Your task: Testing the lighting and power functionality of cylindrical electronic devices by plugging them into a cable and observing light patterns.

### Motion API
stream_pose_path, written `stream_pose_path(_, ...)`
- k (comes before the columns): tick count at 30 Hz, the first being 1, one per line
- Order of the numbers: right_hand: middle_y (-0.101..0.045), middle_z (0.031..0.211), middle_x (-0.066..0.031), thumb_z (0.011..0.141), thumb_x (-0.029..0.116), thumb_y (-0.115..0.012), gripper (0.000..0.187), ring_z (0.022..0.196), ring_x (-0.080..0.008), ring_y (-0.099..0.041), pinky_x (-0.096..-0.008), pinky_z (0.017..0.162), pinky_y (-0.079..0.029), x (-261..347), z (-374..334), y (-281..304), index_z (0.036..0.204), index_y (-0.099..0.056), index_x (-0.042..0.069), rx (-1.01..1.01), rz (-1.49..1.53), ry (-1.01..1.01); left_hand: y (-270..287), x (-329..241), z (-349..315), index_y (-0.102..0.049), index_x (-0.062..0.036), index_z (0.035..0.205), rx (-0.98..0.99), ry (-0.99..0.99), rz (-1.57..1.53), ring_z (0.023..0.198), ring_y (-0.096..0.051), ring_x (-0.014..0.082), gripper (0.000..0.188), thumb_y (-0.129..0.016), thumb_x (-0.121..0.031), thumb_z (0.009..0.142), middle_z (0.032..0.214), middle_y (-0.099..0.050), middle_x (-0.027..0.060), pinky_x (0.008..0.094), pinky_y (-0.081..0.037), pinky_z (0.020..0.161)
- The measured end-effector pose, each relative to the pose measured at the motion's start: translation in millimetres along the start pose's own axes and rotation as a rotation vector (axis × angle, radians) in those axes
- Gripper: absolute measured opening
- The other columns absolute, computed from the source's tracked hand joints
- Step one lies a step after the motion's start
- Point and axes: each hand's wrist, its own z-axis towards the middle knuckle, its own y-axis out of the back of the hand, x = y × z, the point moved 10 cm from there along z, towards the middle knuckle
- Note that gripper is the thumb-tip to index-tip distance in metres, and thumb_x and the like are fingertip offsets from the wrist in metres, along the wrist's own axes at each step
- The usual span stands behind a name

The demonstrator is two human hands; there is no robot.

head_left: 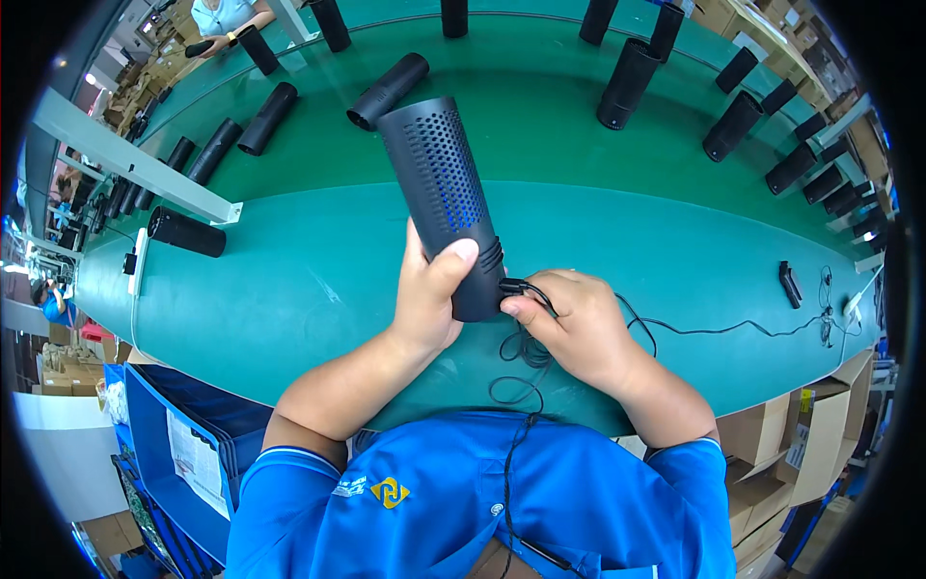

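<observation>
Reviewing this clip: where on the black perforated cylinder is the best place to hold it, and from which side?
Probably the smooth lower band of the black perforated cylinder, taken from its left, as the left hand does now. The tube tilts away with its lower end nearest the person, and the right hand with the black cable plug occupies the right side.

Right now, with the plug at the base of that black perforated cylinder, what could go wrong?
The left hand alone grips the perforated black cylinder above the green belt; it might slip. The right hand pinches the black plug at an angle, which could strain the socket. The loose black cable could snag.
</observation>
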Motion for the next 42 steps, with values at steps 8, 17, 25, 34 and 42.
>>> stream_pose_path(8,-0.059,0.087,-0.0039,0.087,0.018,-0.052,0.011,0.076,-0.0153,-0.055,-0.0305,0.077,-0.043,148.3,-104.5,100.3,0.09,-0.057,0.01,-0.693,0.769,0.774,54.8,23.5,-15.3,-0.038,-0.007,0.122,-0.19,0.106,-0.062,0.077,-0.057,0.0182,0.04,-0.054,-0.013,0.087,0.096,-0.054,0.0117,0.0296,-0.049,0.068)
stream_pose_path(17,-0.054,0.082,0.0033,0.093,0.012,-0.041,0.016,0.066,-0.0085,-0.046,-0.0232,0.061,-0.041,176.8,-64.3,101.4,0.081,-0.051,0.014,-0.648,1.787,0.97,78.4,47.8,-16.2,-0.037,-0.0062,0.125,-0.195,0.047,-0.161,0.082,-0.055,0.0153,0.044,-0.059,-0.015,0.088,0.1,-0.054,0.0101,0.0279,-0.047,0.072)
stream_pose_path(25,-0.056,0.08,0.0004,0.09,0.01,-0.046,0.018,0.059,-0.0133,-0.042,-0.0287,0.051,-0.039,203.0,-65.1,52.5,0.074,-0.052,0.014,-0.185,1.768,1.079,68.3,41.8,-12.7,-0.032,-0.0052,0.133,-0.11,-0.021,-0.121,0.09,-0.053,0.0159,0.055,-0.06,-0.018,0.087,0.108,-0.052,0.0108,0.0288,-0.046,0.079)
stream_pose_path(34,-0.06,0.079,-0.0077,0.084,0.008,-0.055,0.008,0.058,-0.0186,-0.049,-0.0293,0.052,-0.045,218.8,-51.9,36.0,0.077,-0.059,0.007,-0.16,1.621,0.797,69.3,48.5,-11.9,-0.032,-0.005,0.129,-0.057,0.046,-0.171,0.087,-0.056,0.0171,0.053,-0.061,-0.022,0.088,0.104,-0.052,0.0114,0.0321,-0.047,0.079)
stream_pose_path(42,-0.063,0.084,-0.0103,0.079,-0.001,-0.059,0.011,0.069,-0.0185,-0.059,-0.0282,0.06,-0.048,-11.6,-27.2,-41.5,0.09,-0.061,-0.001,-0.107,0.75,-0.077,58.9,37.9,-14.8,-0.033,-0.0069,0.127,0.046,0.114,-0.382,0.094,-0.059,0.0235,0.04,-0.049,-0.025,0.094,0.112,-0.052,0.0143,0.0369,-0.048,0.084)
